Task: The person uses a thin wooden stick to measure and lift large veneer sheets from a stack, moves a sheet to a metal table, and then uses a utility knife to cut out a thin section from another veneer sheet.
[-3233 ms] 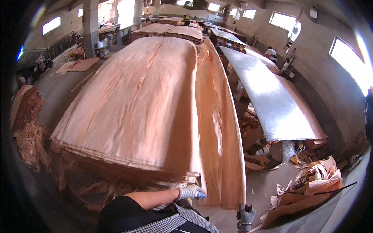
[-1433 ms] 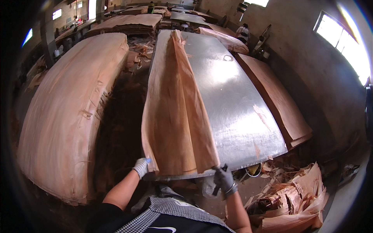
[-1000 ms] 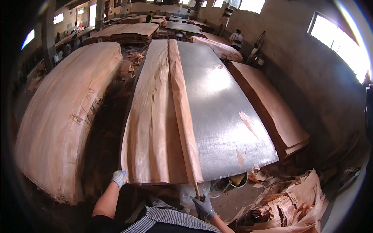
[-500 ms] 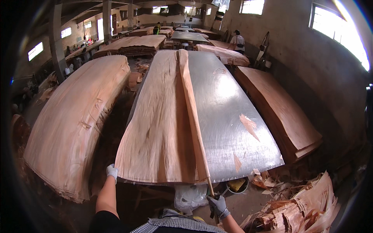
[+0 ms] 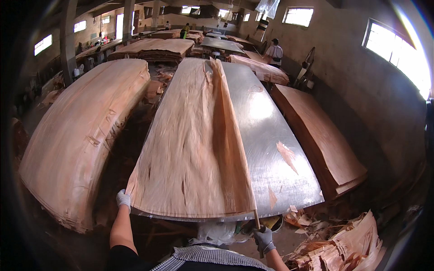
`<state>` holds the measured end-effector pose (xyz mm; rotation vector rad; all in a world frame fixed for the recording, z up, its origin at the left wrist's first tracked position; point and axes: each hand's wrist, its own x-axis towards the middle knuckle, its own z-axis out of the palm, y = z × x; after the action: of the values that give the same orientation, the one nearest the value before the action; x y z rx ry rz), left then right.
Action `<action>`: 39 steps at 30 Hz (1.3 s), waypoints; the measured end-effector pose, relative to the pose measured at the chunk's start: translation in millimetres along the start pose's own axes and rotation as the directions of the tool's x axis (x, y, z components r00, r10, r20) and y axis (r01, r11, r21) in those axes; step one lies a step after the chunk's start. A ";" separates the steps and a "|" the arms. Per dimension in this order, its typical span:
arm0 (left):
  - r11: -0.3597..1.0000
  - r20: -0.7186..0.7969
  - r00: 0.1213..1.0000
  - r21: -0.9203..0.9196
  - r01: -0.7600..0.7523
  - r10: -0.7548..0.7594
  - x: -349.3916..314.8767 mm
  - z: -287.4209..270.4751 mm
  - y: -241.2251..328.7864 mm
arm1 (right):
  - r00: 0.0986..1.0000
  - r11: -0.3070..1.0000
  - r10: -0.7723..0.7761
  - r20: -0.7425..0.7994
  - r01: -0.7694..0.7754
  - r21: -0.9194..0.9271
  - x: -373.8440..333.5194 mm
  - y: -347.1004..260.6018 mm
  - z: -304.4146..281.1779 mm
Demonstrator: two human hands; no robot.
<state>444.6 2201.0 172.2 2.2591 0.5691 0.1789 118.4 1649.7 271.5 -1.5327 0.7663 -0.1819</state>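
Note:
A large, thin tan wood veneer sheet (image 5: 176,144) covers the left part of a shiny metal tabletop (image 5: 294,189). Its right side rises in a long raised fold, with a wooden stick (image 5: 257,219) along that edge. My right hand (image 5: 264,239), in a grey glove, is closed around the near end of the stick, just past the table's front edge. At the near left corner my left hand (image 5: 123,199), also gloved, pinches the veneer's edge. Cracks and wrinkles run lengthwise through the sheet. Most of the stick is hidden by the veneer.
A tall veneer stack (image 5: 81,131) stands to the left, another stack (image 5: 321,135) to the right. Torn veneer scraps (image 5: 343,248) pile up at the lower right. Two small scraps lie on the metal. A clear plastic bag (image 5: 217,232) sits below the front edge. A person (image 5: 274,52) stands farther back.
The veneer's right edge has shifted right with the stick and my right hand, covering more metal. The sheet lies flatter on the left. My left hand sits slightly farther left.

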 end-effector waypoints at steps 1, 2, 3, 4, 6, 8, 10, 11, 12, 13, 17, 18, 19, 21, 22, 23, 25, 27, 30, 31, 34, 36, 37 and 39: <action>1.000 0.009 1.000 0.017 0.014 -0.014 -2.3 -5.9 1.0 | 1.000 1.000 -0.011 0.000 0.011 0.008 -0.3 -10.2 3.1; 0.999 0.016 1.000 0.039 0.023 -0.024 -2.6 -12.9 3.7 | 1.000 1.000 -0.021 0.001 0.021 0.022 -1.0 -22.6 6.4; 0.997 0.014 0.999 0.066 0.039 -0.040 -2.9 -22.2 2.3 | 0.994 0.994 0.102 0.027 -0.104 0.047 -2.2 -49.8 10.9; 0.992 -0.035 0.998 0.120 0.047 -0.043 -3.3 -20.1 6.6 | 0.996 0.996 0.074 0.053 -0.077 0.044 11.9 -45.4 2.8; 0.970 -0.124 0.991 0.231 0.069 -0.041 -7.7 -7.3 18.0 | 0.998 0.999 -0.047 0.050 0.047 0.004 53.7 -19.2 -12.2; 0.900 -0.164 0.986 0.428 0.083 -0.013 -37.9 1.5 60.5 | 0.998 0.998 -0.057 0.031 0.057 0.008 47.1 -12.9 -7.3; 0.896 -0.159 0.974 0.436 -0.079 0.163 -79.0 11.3 103.3 | 0.996 0.991 0.091 0.016 -0.089 -0.103 37.4 -18.5 2.2; 0.891 -0.138 0.958 0.420 -0.173 0.251 -96.9 31.2 117.5 | 0.999 1.000 -0.003 0.040 0.002 0.025 42.3 7.0 1.2; 0.863 -0.087 0.928 0.407 -0.298 0.361 -108.3 52.5 112.6 | 0.998 0.999 0.015 0.066 -0.018 0.046 43.0 4.1 11.3; 0.820 -0.025 0.885 0.389 -0.420 0.466 -122.7 76.4 107.4 | 0.995 0.997 0.043 0.086 -0.049 0.062 42.1 -3.1 14.1; 0.732 0.397 0.825 0.402 -0.549 0.401 -209.5 135.5 159.2 | 0.963 0.914 0.081 0.257 -0.175 0.367 85.8 -30.1 -23.7; 0.722 0.471 0.819 0.435 -0.538 0.327 -218.3 146.9 162.8 | 0.950 0.893 0.102 0.295 -0.218 0.395 99.2 -23.7 -41.7; 0.710 0.472 0.826 0.464 -0.529 0.307 -225.6 152.4 165.2 | 0.936 0.868 0.121 0.332 -0.262 0.423 107.0 -23.6 -54.0; 0.685 0.470 0.841 0.521 -0.509 0.267 -240.2 161.5 167.9 | 0.965 0.948 0.108 0.240 -0.173 0.267 103.7 -14.7 -79.6; 0.679 0.454 0.848 0.534 -0.504 0.273 -238.9 163.4 161.4 | 0.977 0.975 0.094 0.190 -0.129 0.179 98.0 -6.2 -90.3; 0.681 0.459 0.850 0.538 -0.496 0.257 -240.1 163.2 160.6 | 0.988 0.993 0.075 0.138 -0.087 0.085 92.9 2.2 -101.9; 0.634 0.467 0.858 0.602 -0.485 0.212 -243.9 161.6 158.3 | 0.979 0.982 0.130 0.154 -0.149 0.116 78.2 16.8 -126.1; 0.576 0.491 0.853 0.652 -0.494 0.176 -253.1 158.8 161.5 | 0.974 0.977 0.170 0.148 -0.187 0.107 75.7 37.0 -143.0; 0.608 0.489 0.856 0.631 -0.482 0.171 -264.6 156.1 173.4 | 0.991 0.994 0.093 0.095 -0.099 0.054 89.4 44.1 -156.9; 0.606 0.487 0.857 0.635 -0.480 0.168 -265.8 148.9 168.7 | 0.992 0.994 0.079 0.101 -0.087 0.068 95.7 31.1 -154.2; 0.589 0.517 0.841 0.634 -0.501 0.160 -262.7 137.7 165.7 | 0.992 0.978 0.016 0.122 -0.040 0.205 132.5 0.4 -158.3; 0.590 0.533 0.836 0.637 -0.496 0.127 -261.3 138.6 174.1 | 0.972 0.957 0.103 0.211 -0.155 0.247 146.4 -5.6 -169.9; 0.581 0.542 0.833 0.643 -0.499 0.116 -260.4 140.9 181.2 | 0.943 0.917 0.177 0.283 -0.262 0.301 156.8 -0.5 -177.7; 0.580 0.543 0.831 0.642 -0.501 0.116 -261.2 143.5 187.0 | 0.846 0.781 0.156 0.511 -0.422 0.460 166.7 19.6 -193.9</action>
<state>319.7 1876.1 223.5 3.0963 -0.0847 -0.5230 131.9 1397.8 224.9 -0.8203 0.5063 0.1785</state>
